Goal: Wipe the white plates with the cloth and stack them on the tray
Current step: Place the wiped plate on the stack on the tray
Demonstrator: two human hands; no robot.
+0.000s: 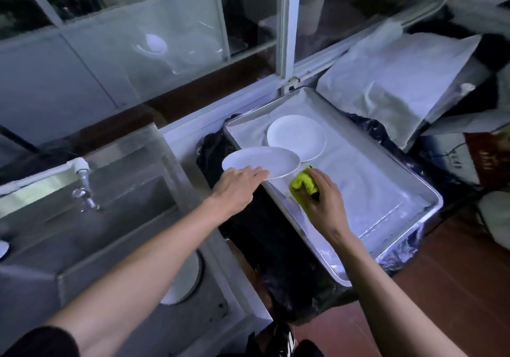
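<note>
My left hand (pixel 237 188) grips the near rim of a white plate (pixel 265 161) and holds it in the air over the left edge of the metal tray (pixel 408 213). A second white plate (pixel 296 136) lies flat on the tray's white lining, just behind the held one. My right hand (pixel 324 199) grips a crumpled yellow-green cloth (pixel 302 184) right beside the held plate, low over the tray. Another white plate (pixel 185 279) shows partly under my left forearm by the sink.
A steel sink (pixel 110 218) with a tap (pixel 84 188) is on the left. Black plastic (pixel 276 260) lies under and beside the tray. White bags (pixel 400 81) are piled behind the tray at right. A glazed window frame (pixel 287 25) runs along the back.
</note>
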